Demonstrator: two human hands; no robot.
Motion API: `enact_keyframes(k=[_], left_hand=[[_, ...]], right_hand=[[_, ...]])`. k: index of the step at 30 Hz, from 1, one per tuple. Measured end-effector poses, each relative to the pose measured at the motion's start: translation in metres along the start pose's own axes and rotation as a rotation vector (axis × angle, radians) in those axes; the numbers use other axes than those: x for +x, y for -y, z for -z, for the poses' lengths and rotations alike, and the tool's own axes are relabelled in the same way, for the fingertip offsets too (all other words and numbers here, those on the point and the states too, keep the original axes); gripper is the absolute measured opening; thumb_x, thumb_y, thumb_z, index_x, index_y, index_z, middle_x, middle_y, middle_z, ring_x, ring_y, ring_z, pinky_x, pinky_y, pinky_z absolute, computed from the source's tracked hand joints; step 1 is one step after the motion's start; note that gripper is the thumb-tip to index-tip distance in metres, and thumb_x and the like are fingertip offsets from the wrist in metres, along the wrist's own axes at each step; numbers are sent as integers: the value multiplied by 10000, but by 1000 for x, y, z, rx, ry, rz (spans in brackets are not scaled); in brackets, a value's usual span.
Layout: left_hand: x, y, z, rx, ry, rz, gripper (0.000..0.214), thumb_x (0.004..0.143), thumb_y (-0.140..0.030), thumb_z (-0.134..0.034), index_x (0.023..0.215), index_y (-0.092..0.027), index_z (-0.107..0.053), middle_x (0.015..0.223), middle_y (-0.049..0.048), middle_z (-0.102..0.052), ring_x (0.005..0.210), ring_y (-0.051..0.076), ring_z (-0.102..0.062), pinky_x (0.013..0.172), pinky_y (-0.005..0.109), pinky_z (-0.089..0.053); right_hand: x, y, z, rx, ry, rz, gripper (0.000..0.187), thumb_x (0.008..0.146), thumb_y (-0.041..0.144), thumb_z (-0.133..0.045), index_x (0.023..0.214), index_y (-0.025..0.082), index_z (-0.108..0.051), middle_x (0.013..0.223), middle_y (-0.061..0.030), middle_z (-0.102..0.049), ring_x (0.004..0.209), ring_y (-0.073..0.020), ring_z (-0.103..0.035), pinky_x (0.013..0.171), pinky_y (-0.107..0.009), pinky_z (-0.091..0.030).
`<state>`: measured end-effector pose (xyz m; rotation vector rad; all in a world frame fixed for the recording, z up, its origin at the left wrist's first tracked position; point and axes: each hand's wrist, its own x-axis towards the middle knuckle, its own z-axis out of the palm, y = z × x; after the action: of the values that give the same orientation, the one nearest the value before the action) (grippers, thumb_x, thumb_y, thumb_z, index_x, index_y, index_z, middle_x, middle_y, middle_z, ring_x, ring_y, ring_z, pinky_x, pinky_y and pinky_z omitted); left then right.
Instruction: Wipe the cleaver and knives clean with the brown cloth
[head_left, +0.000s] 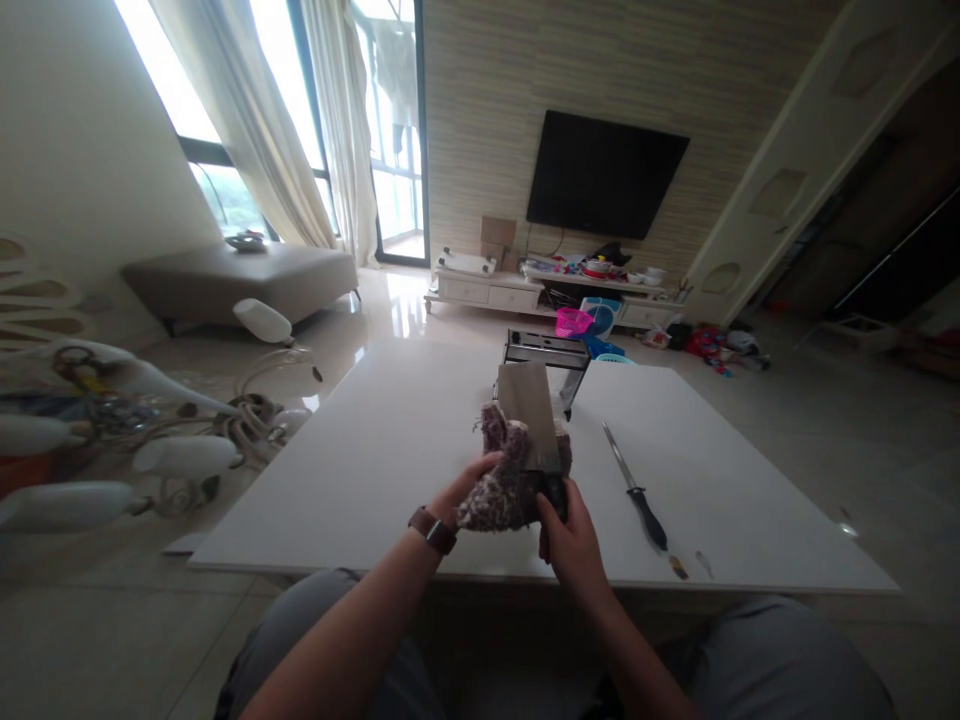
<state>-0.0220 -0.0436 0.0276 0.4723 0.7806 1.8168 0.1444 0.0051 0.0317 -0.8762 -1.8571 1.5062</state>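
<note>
My right hand [568, 535] is closed round the dark handle of a broad cleaver [529, 412], whose flat steel blade points up and away over the white table [390, 450]. My left hand [471, 482], a brown watch on its wrist, grips a spotted brown and white cloth [501, 480] pressed against the lower part of the blade. Both hands sit above the table's near edge. The cloth hides part of the blade and of my left fingers.
A honing steel [634, 485] with a black handle lies on the table right of my hands. A metal knife rack [546, 352] stands at the far edge. A chandelier [135, 430] lies on the floor at left. My knees show below the table.
</note>
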Motion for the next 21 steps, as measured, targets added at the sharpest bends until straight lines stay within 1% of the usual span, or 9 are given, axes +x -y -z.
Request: enact_keyframes(k=[1,3,6,9,13,17,19,21], left_hand=[[-1,0,-2,12,-9,-9,553,620,-362,-917,1086,-132,-731,1005,120,-775,1001,298,-725,963,400,-559],[-2,2,-7,30,-68,-55,547,597,-311,-938,1069,-131,-729,1028,120,-773,974,280,-731,926,373,-574],[0,6,-12,30,-162,-106,558,571,-308,-956,1045,-127,-723,1011,121,-775,911,267,-738,854,361,-593],[3,4,-11,53,-212,-146,542,561,-313,-961,1009,-120,-723,973,113,-777,857,253,-739,814,350,-597],[6,-11,-3,41,-242,-198,570,565,-320,-958,1042,-118,-719,985,118,-778,854,260,-740,830,371,-599],[11,-30,12,-8,-314,-264,596,579,-327,-951,1078,-108,-710,961,124,-777,828,261,-742,836,393,-606],[12,-37,19,-27,-354,-281,569,612,-329,-933,1082,-101,-708,975,133,-775,844,269,-744,852,409,-605],[12,-41,24,-58,-342,-272,498,686,-351,-883,1081,-102,-710,991,136,-773,871,269,-745,869,409,-602]], right_hand=[[-2,1,-1,1,4,1,359,911,522,-562,1106,229,-490,520,110,-473,347,-104,-439,339,-197,-342],[-6,2,-4,-15,17,8,389,914,513,-560,1164,225,-482,513,108,-483,350,-114,-449,343,-203,-359],[-12,3,-6,-56,36,21,408,921,494,-558,1212,220,-474,492,108,-481,363,-127,-465,362,-210,-382],[-15,3,-4,-66,58,20,368,927,492,-559,1174,228,-490,520,101,-489,378,-122,-463,369,-212,-382],[-18,-1,3,-99,93,1,305,929,482,-568,1093,232,-512,552,96,-466,397,-108,-456,385,-209,-378],[-27,-8,9,-90,177,-46,306,917,493,-582,1058,230,-514,603,89,-458,387,-92,-434,371,-212,-371],[-33,-13,11,-61,201,-74,325,904,511,-594,1043,230,-509,618,89,-455,370,-82,-407,349,-209,-346],[-37,-17,11,-16,204,-105,347,891,530,-602,1029,229,-498,595,98,-443,349,-74,-372,329,-203,-308]])
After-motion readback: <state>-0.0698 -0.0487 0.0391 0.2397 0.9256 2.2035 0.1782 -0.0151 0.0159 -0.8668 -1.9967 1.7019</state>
